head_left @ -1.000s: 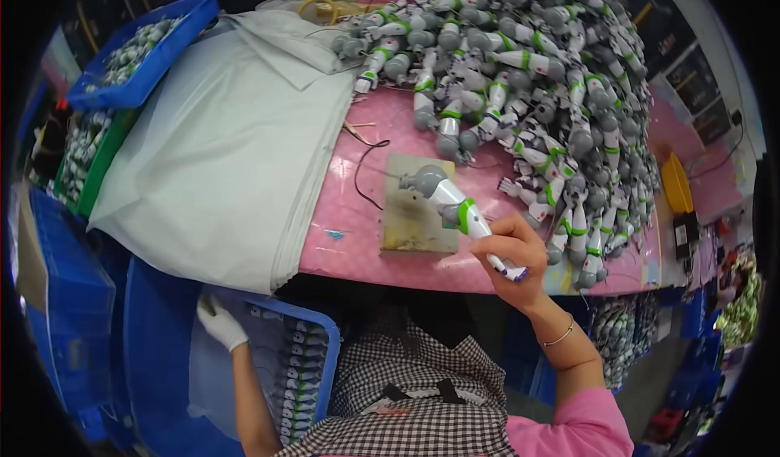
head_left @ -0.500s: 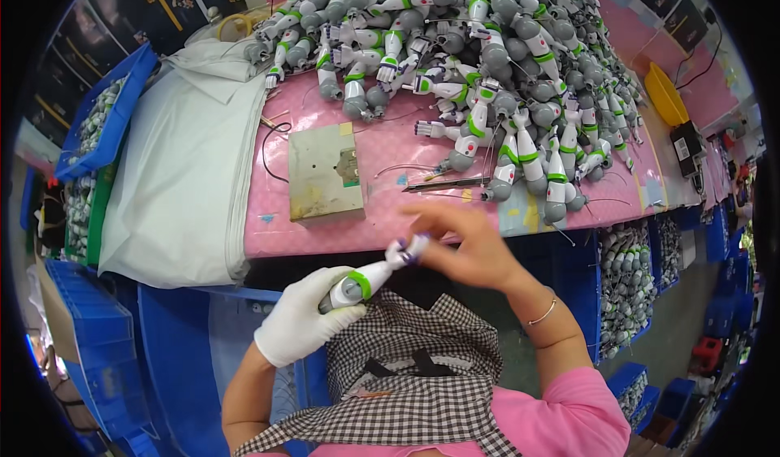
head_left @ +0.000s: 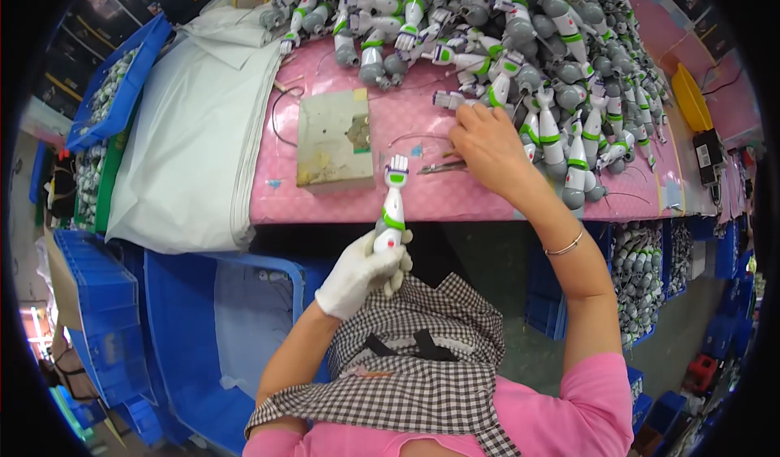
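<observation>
Forward to the pile [head_left: 520,30] went my right grip [head_left: 490,152] — hold unclear; my left grip [head_left: 361,277] clasped a toy arm [head_left: 393,209], pointing away.

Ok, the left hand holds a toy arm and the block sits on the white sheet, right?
Not quite: in the head view, the block sits on the pink tabletop, beside the white sheet. The left hand does hold a toy arm.

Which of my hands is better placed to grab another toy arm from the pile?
Probably your right hand: it is at the near edge of the pile, though whether it grips anything is unclear. Your gloved left hand is farther off, holding a toy arm.
</observation>
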Demonstrator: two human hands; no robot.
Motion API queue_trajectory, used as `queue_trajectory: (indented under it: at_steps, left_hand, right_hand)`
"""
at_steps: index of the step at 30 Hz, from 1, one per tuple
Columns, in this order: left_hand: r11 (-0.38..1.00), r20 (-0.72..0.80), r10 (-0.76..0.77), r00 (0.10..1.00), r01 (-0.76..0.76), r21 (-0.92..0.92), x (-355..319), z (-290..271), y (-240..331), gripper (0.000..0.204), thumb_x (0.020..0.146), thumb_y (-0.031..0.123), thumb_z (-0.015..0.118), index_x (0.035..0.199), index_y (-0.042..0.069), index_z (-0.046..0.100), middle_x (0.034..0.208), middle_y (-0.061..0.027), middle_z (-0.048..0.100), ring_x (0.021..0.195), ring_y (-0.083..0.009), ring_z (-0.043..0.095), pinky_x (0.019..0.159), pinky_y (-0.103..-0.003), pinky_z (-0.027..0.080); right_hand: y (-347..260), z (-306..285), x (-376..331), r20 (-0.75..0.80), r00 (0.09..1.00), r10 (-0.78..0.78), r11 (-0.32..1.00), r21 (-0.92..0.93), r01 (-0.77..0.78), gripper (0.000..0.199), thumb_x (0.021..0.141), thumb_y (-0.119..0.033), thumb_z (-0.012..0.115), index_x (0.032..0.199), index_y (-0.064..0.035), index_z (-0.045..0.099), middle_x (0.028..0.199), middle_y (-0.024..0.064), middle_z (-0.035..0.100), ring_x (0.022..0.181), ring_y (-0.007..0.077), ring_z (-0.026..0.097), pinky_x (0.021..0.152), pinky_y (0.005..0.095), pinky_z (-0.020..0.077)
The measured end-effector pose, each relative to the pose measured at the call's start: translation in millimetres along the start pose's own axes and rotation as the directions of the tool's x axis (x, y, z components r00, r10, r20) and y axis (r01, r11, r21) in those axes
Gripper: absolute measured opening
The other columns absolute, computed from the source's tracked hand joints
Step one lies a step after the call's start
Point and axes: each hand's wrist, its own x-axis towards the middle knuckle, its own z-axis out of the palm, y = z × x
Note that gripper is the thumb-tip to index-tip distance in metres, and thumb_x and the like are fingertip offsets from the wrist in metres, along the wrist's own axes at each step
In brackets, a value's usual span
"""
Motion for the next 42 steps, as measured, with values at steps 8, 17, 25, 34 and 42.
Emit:
queue_trajectory:
  at_steps: [8, 17, 25, 34, 42]
  left_hand:
    - [0.963, 0.105, 0.041, 0.994, -0.012, -0.268, 9.3, -10.7, -25.7, 0.043, 0.086, 0.024, 0.057, 0.118, -0.002, 0.044, 0.083, -0.0092, 0.057, 0.046, -0.0087, 0.042, 0.04, -0.02, 0.031]
    - [0.998, -0.053, -0.022, 0.998, 0.025, 0.064, 7.4, 4.1, -19.2, 0.054, 0.074, 0.007, 0.066, 0.121, 0.001, 0.042, 0.08, -0.0005, 0.053, 0.054, -0.0046, 0.043, 0.045, -0.018, 0.032]
    - [0.999, -0.034, -0.026, 0.999, 0.027, 0.024, 2.9, 4.2, -17.8, 0.049, 0.08, 0.011, 0.061, 0.123, 0.002, 0.042, 0.089, -0.0023, 0.052, 0.066, -0.0068, 0.05, 0.055, -0.02, 0.042]
    - [0.769, -0.314, 0.451, 0.835, -0.186, 0.611, -3.5, 7.4, -28.1, 0.042, 0.078, 0.011, 0.063, 0.116, 0.002, 0.048, 0.097, -0.0086, 0.05, 0.083, -0.0203, 0.055, 0.073, -0.031, 0.047]
    - [0.314, -0.208, 0.837, 0.506, -0.132, 0.94, 2.0, 12.2, -31.5, 0.047, 0.064, -0.001, 0.075, 0.106, 0.004, 0.055, 0.099, -0.0133, 0.052, 0.088, -0.0288, 0.055, 0.077, -0.035, 0.046]
  right_hand:
    - [-29.1, -8.7, -16.2, -0.235, 0.939, 0.25, 0.774, 0.631, -0.049, 0.008, 0.079, 0.0, 0.057, 0.086, -0.0028, 0.055, 0.089, 0.0105, 0.057, 0.086, 0.0253, 0.055, 0.077, 0.0338, 0.0417]
    - [-99.6, 10.5, -57.6, -0.034, 0.884, 0.467, 0.394, 0.903, -0.173, 0.014, 0.077, 0.007, 0.063, 0.09, 0.0012, 0.065, 0.084, 0.0079, 0.061, 0.065, 0.0123, 0.059, 0.056, 0.0226, 0.0478]
    - [-100.1, 13.1, -68.3, -0.061, 0.869, 0.491, 0.424, 0.888, -0.177, 0.016, 0.076, 0.007, 0.064, 0.091, 0.0014, 0.066, 0.086, 0.0079, 0.061, 0.068, 0.0108, 0.059, 0.056, 0.0212, 0.0481]
    - [-99.9, 10.4, -69.0, -0.048, 0.784, 0.62, 0.318, 0.928, -0.194, 0.015, 0.077, 0.007, 0.065, 0.091, 0.002, 0.066, 0.088, 0.0072, 0.061, 0.069, 0.0093, 0.058, 0.059, 0.0187, 0.046]
    - [-108.1, 4.7, -67.3, -0.131, 0.804, 0.581, 0.447, 0.876, -0.18, 0.015, 0.075, 0.006, 0.066, 0.089, 0.0008, 0.067, 0.081, 0.0066, 0.062, 0.067, 0.0091, 0.058, 0.058, 0.0191, 0.0454]
